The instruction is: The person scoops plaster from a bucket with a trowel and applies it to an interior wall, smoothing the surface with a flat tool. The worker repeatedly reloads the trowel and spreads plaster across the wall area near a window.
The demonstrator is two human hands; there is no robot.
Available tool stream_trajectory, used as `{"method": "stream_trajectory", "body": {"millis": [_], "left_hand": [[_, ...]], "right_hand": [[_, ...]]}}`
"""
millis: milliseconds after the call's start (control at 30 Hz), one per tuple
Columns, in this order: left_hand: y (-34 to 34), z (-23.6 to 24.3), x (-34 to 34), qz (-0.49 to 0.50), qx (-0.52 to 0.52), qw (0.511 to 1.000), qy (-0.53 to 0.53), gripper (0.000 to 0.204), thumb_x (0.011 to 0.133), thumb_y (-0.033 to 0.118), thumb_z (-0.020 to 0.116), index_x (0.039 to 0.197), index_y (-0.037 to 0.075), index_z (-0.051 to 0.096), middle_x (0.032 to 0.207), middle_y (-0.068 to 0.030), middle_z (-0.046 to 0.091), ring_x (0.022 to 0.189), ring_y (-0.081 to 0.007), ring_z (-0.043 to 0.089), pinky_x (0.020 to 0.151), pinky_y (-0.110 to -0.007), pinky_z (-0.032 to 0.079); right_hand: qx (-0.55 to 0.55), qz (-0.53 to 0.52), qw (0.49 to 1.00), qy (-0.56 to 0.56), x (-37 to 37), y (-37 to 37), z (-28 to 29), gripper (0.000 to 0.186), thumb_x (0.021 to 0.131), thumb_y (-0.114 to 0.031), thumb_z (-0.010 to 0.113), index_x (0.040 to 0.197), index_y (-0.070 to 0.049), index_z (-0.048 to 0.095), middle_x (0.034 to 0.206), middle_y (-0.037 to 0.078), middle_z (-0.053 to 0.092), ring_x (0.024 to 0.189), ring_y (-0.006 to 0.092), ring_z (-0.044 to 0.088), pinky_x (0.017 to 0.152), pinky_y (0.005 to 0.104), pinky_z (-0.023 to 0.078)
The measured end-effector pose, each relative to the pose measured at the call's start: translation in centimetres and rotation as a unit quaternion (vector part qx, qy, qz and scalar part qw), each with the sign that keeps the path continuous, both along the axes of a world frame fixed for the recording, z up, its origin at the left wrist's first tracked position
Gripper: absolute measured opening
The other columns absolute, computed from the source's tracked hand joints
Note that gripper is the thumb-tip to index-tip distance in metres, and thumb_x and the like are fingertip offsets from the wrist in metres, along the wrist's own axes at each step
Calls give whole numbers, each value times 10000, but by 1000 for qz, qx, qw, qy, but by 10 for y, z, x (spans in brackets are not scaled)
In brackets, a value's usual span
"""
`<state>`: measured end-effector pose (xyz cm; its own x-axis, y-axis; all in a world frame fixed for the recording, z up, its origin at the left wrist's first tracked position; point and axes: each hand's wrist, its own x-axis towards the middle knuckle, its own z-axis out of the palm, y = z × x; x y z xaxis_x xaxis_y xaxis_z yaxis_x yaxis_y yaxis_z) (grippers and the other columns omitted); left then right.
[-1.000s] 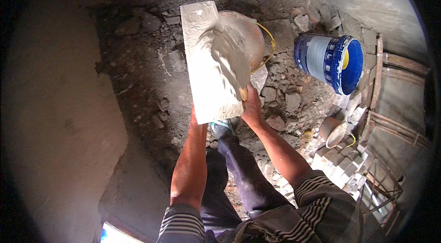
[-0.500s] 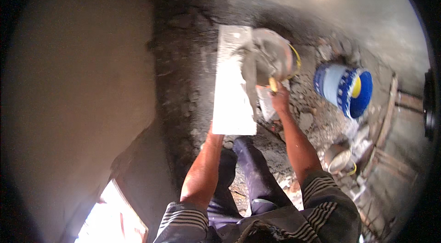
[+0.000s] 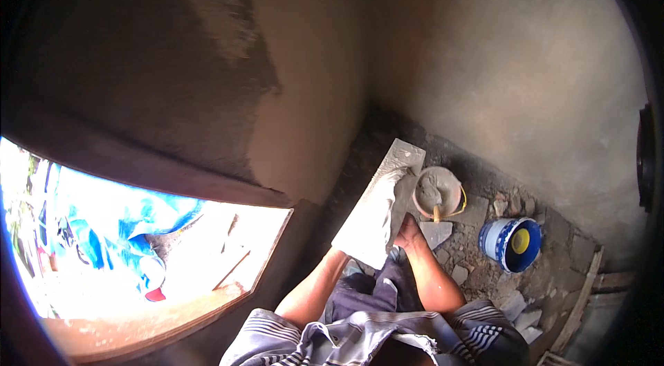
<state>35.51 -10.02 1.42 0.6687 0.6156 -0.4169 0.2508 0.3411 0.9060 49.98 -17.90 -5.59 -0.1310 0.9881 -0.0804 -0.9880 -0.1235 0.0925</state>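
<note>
Evidently most of the care goes to the pale board [image 3: 407, 154], a long, flat rectangle held aslant in front of the person, its far end leaning to the right. The left grip [image 3: 339, 255] is under its near left corner; the fingers are hidden there, so whether they are spread or clamped cannot be told. The right grip [image 3: 409, 232] is at the board's right edge, toward the near end, fingers partly out of sight; whether they pinch the edge or merely rest against it is unclear.

Beyond both grips, the board's far end looks greyish and thinly smeared. Nearer the left grip its surface is bright, almost washed out by light. A thick heap of wet grey mortar [image 3: 392, 199] runs along the side nearer the right grip, soft and folded, its right flank in shadow.

Just beyond and right of the right grip stands a round bucket [image 3: 449, 186] with grey mortar inside and a yellow bail. A tan handle [image 3: 436, 214] shows at its near rim, clear of the right grip. Between that bucket and the person lies a pale slab [image 3: 437, 233]. Farther right of the right grip is a blue-and-white bucket [image 3: 492, 240], something yellow inside.
</note>
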Motion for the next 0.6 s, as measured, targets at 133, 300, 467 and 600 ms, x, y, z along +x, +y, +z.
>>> {"method": "stream_trajectory", "body": {"millis": [133, 300, 467, 600], "left_hand": [[-5, 57, -21, 115, -141, 963, -200, 439, 943, 237, 547, 1312, 8, 483, 1242, -117, 578, 1095, -218, 570, 947, -329, 458], [-1, 134, -33, 105, -338, 820, -450, 375, 980, 233, 455, 1274, 6, 502, 1210, -119, 594, 1052, -217, 607, 890, -375, 521], [-41, 158, -73, 253, -179, 921, -236, 351, 959, 306, 450, 1135, 23, 560, 963, -133, 643, 758, -230, 654, 618, -335, 544], [-48, 180, -129, 504, 159, 834, -158, 356, 954, 354, 425, 934, 28, 566, 752, -95, 607, 573, -173, 570, 499, -269, 444]], "right_hand": [[14, 2, 997, -80, -19, 22, 91, 388, 936, -233, 536, 1280, -62, 477, 1205, 87, 560, 1062, 196, 572, 915, 355, 486], [70, -72, 958, -269, -41, 47, 160, 392, 960, -283, 528, 1288, -77, 466, 1203, 63, 552, 1067, 175, 572, 888, 325, 511], [99, -75, 971, -205, -46, 66, 168, 374, 933, -231, 556, 1256, -48, 516, 1175, 127, 611, 1063, 252, 607, 907, 410, 518], [158, -22, 987, -6, -45, 86, 166, 314, 933, -200, 540, 1201, -36, 556, 1160, 140, 617, 1053, 282, 610, 925, 436, 507]]}}
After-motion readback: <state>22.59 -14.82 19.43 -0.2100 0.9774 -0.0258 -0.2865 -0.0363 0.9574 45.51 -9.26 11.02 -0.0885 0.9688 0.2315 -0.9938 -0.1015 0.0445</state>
